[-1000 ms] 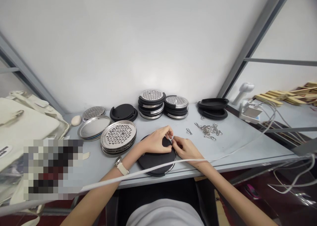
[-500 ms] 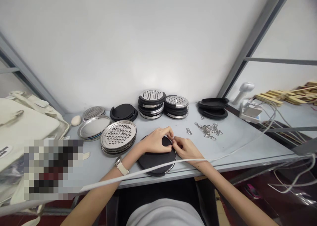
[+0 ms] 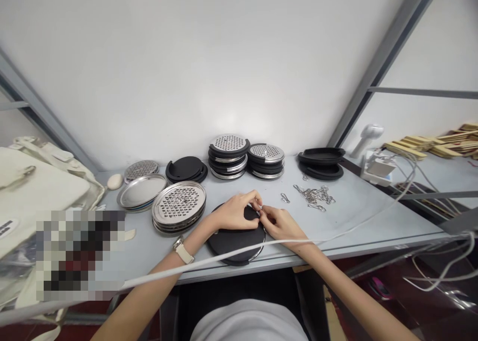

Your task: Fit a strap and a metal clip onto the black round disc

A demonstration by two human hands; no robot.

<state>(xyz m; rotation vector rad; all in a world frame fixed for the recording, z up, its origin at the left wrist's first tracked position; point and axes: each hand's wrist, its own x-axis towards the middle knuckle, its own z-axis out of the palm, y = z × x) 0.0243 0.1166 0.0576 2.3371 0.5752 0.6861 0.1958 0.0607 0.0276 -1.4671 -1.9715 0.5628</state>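
Observation:
A round black grater base (image 3: 235, 246) with a shiny metal rim along its right side lies at the table's front edge. My left hand (image 3: 237, 212) rests over its upper part, thumb on the black face and fingers curled to the upper right rim. At that same rim, my right hand (image 3: 278, 222) pinches with thumb and forefinger. The fingertips of both hands meet there and hide most of what they grip; a small bright bit shows between them. To the right lie a single wire clip (image 3: 285, 198) and a pile of metal clips (image 3: 316, 196).
Left of my hands are stacked grater plates (image 3: 179, 204) and plain metal discs (image 3: 142, 191). Behind stand assembled graters in two stacks (image 3: 229, 159) (image 3: 266, 163) and black bases (image 3: 321, 157). A white cable (image 3: 298, 241) crosses in front of my forearms. A cream bag (image 3: 41, 181) is at left.

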